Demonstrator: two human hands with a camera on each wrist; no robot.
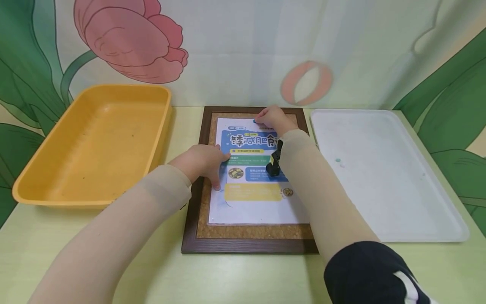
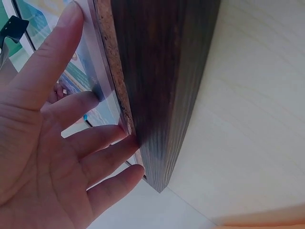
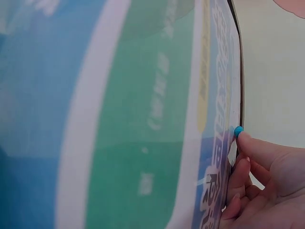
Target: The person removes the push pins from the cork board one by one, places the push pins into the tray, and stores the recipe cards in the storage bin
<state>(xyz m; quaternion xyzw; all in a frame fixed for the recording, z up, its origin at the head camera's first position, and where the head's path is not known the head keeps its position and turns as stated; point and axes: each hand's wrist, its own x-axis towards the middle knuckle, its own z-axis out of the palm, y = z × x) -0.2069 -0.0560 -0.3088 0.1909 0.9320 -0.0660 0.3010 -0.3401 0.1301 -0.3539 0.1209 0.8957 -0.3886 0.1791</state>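
Cork board (image 1: 250,231) in a dark wooden frame, flat on the pale table (image 1: 243,278), between a yellow bin (image 1: 95,143) to the left and a white tray (image 1: 383,177) to the right. Printed flyer (image 1: 252,177) lying on the cork, upper edge near the far side of the frame.

Left hand (image 1: 203,162) palm down on the flyer's left edge, fingers straight and slightly spread, tips pressing the paper just inside the frame; same seen from the left wrist, with the left hand (image 2: 52,138) fanned out, fingers (image 2: 102,164) reaching the flyer (image 2: 93,90) where it meets the cork and the wooden edge of the board (image 2: 162,81).

Right hand (image 1: 273,119) at the flyer's top edge, fingers curled over a small blue pin (image 1: 255,122). From the right wrist, right hand (image 3: 267,186) low in the corner, index fingertip (image 3: 245,140) touching the pin (image 3: 238,130) at the margin of the flyer (image 3: 124,114); other fingers bent and bunched together below it. Whether the thumb also pinches the pin, cannot tell.

Small black clip-like device (image 1: 275,162) on the right forearm, above the flyer. Blue-green speck (image 1: 337,160) on the tray. Flower-and-leaf backdrop (image 1: 129,38) behind the table
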